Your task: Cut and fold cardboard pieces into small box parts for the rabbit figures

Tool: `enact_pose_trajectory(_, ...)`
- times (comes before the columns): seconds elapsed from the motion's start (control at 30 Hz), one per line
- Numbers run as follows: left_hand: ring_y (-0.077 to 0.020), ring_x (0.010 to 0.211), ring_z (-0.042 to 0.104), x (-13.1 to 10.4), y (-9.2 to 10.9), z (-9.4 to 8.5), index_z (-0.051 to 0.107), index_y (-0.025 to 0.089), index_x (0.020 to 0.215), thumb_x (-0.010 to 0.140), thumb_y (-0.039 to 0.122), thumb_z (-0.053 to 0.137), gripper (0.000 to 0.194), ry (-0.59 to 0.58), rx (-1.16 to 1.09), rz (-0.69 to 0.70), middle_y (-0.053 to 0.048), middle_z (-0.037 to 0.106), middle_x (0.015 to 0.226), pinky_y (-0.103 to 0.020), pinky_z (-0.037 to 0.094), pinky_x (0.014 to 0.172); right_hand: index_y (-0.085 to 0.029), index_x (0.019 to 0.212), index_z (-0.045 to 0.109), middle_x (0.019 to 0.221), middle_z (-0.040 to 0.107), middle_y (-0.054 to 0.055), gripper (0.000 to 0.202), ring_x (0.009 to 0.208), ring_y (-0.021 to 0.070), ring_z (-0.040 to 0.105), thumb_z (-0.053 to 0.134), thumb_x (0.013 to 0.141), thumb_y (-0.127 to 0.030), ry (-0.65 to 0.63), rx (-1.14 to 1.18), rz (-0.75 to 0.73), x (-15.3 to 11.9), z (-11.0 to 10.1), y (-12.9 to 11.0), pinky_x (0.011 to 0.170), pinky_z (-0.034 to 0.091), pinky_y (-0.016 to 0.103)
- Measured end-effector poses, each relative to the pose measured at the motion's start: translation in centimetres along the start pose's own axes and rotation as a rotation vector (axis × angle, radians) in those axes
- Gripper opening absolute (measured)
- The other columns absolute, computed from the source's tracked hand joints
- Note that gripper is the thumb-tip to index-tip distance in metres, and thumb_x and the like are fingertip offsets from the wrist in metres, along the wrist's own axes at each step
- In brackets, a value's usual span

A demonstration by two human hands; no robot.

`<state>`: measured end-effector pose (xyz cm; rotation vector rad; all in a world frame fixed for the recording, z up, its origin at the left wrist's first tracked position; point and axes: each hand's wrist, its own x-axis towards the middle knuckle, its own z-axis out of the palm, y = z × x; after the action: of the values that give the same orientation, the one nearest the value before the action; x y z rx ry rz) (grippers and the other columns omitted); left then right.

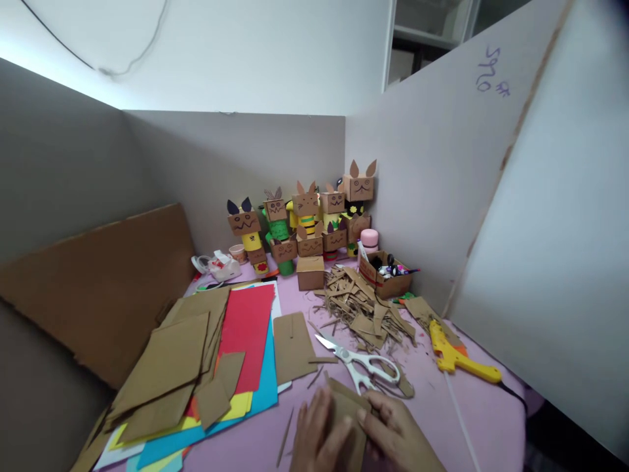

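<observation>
Both hands, left hand [318,436] and right hand [393,436], grip a cardboard piece [350,410] at bottom centre; scissors [361,364] lie idle, cutting apparently done, folding underway.

Matt brown cardboard piece [350,413], glossy white plastic-handled metal scissors [361,364], shiny yellow plastic glue gun [457,354]

pink table [491,419] with white scissors [363,365], yellow glue gun [457,356], cardboard scraps [366,305], coloured paper sheets [246,341]

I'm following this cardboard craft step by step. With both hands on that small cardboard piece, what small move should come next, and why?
Probably press the fold flat: both the left hand and right hand already pinch the cardboard piece, and the scissors lie set down beside it.
</observation>
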<state>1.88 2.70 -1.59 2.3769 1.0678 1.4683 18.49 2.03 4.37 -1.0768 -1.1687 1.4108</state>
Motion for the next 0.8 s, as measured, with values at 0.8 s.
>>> enact_pose_trajectory(0.8, -0.0193, 0.081, 0.057, -1.5, 4.1, -2.3, 0.054, 0.02, 0.09, 0.087, 0.039, 0.047, 0.02, -0.157, -0.67, -0.666, -0.003, 0.058, 0.084, -0.03, 0.044, 0.075, -0.023, 0.08, 0.038, 0.073, 0.061, 0.005, 0.012, 0.063, 0.0173, 0.057, 0.032, 0.085, -0.014, -0.32, -0.952, -0.374, -2.9, 0.3, 3.0, 0.057, 0.044, 0.024)
